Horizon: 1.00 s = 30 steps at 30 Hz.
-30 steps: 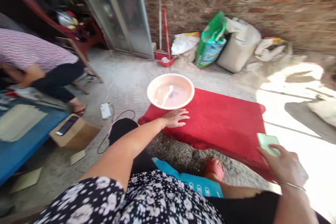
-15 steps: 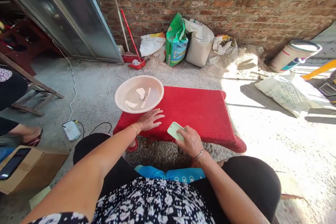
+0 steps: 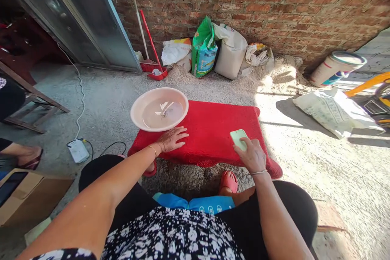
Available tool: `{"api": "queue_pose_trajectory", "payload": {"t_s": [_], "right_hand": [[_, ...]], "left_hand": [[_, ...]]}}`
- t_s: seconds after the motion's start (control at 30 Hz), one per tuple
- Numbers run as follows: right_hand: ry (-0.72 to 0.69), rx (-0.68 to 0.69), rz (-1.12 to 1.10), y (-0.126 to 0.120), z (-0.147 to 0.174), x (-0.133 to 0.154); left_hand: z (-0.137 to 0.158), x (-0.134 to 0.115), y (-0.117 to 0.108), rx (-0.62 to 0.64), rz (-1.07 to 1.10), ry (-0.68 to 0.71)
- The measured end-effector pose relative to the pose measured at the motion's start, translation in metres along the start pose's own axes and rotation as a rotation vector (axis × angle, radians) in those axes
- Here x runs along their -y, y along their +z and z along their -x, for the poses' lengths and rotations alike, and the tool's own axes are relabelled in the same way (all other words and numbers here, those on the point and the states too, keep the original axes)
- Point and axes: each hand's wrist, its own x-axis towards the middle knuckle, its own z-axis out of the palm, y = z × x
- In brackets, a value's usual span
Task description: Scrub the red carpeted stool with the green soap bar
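Observation:
A red cloth [image 3: 213, 122], like a thick mat or towel, covers a low bench in front of me. My left hand [image 3: 173, 140] lies on it with fingers spread, just below the pale pink basin [image 3: 137, 118]. Water with bright reflections fills part of that basin, on the cloth's left end. Toward the right end, my right hand [image 3: 252, 154] grips a flat, pale green scrubbing brush [image 3: 238, 135] with a rounded rectangular back. The brush sits against the cloth; its underside is hidden.
Sacks [image 3: 231, 50] and a red dustpan [image 3: 157, 74] stand along the brick wall. A white power strip [image 3: 78, 152] with cables and a cardboard box [image 3: 39, 191] lie to the left, near another person's foot [image 3: 30, 156]. A bucket [image 3: 336, 67] leans at right.
My right hand has slid the scrubbing brush to the right across the red cloth. My left hand stays flat near the basin. The reflections in the water have shifted.

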Motion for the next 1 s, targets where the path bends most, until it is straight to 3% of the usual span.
{"api": "queue_pose_trajectory", "payload": {"t_s": [0.13, 0.23, 0.3, 0.37, 0.5, 0.6, 0.7, 0.87, 0.93, 1.0], "right_hand": [[-0.33, 0.01, -0.036, 0.023, 0.006, 0.063], [-0.377, 0.051, -0.03, 0.03, 0.001, 0.081], [-0.306, 0.071, -0.01, 0.028, -0.006, 0.069], [-0.173, 0.083, 0.013, 0.02, -0.013, 0.04], [0.239, 0.085, 0.041, -0.002, -0.024, -0.039], [0.453, 0.065, 0.072, -0.014, -0.023, -0.073], [0.409, 0.058, 0.056, -0.012, -0.014, -0.065], [0.081, 0.125, -0.027, 0.002, -0.003, -0.028], [0.098, 0.169, -0.027, 0.0, -0.004, -0.034], [0.217, 0.191, 0.002, -0.007, -0.007, -0.054]], "left_hand": [[-0.001, 0.001, 0.0, 0.003, -0.025, 0.017], [-0.002, 0.002, 0.001, -0.006, -0.025, 0.023], [-0.002, 0.003, 0.002, -0.013, -0.025, 0.028], [-0.002, 0.004, 0.003, -0.023, -0.027, 0.035], [-0.002, 0.004, 0.004, -0.036, -0.017, 0.037], [-0.001, 0.004, 0.004, -0.044, -0.015, 0.036], [-0.001, 0.005, 0.006, -0.058, -0.02, 0.046], [0.0, 0.009, 0.008, -0.093, -0.041, 0.085], [-0.001, 0.01, 0.009, -0.102, -0.047, 0.093], [-0.001, 0.011, 0.009, -0.109, -0.044, 0.099]]}}
